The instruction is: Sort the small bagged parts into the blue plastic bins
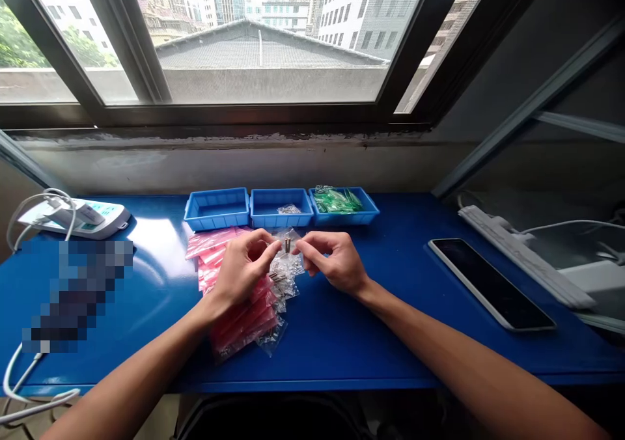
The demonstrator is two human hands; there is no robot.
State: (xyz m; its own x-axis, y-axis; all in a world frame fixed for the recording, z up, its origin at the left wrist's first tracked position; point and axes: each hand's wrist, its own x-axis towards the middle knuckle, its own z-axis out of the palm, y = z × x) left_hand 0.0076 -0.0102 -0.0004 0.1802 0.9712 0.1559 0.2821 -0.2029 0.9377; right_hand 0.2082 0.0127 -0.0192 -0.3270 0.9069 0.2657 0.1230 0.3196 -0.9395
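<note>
Between my two hands hangs a small clear plastic bag with a few short metal pieces in it, perhaps screws. My left hand pinches its left side with thumb and forefinger. On the other side my right hand pinches the bag's right edge, fingers curled. Below my left hand lies a spread of red plastic bags, partly hidden by the hand and wrist. Beside them, under the held bag, is a row of clear bags with small metal parts inside.
Three blue bins stand along the back: the left bin, the middle bin with a little clear bag, and the right bin holding green bags. A phone and a power strip lie right; a white charging unit sits left.
</note>
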